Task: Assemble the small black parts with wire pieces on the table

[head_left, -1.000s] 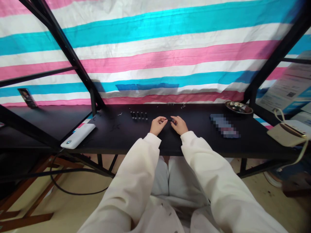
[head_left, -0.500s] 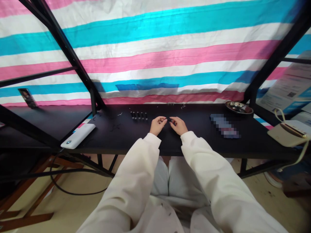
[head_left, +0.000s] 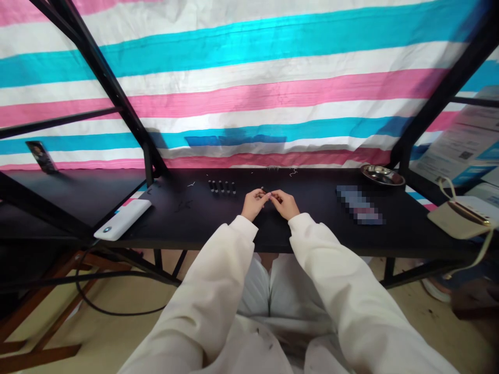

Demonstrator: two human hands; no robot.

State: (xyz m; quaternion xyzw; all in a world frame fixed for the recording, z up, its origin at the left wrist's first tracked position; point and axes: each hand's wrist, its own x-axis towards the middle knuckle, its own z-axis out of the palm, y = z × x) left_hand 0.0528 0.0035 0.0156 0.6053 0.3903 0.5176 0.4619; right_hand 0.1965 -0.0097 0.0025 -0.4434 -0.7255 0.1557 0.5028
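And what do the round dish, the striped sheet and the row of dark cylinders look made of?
Round dish: likely polished metal, given bright reflections. Striped sheet: probably plastic, creased with a slight sheen. Dark cylinders: dull sides, paler tops; perhaps plastic, too small to tell.

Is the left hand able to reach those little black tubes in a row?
Probably yes: the black tubes are nearby, left of the left hand, with nothing visible between, though it's holding a small dark piece.
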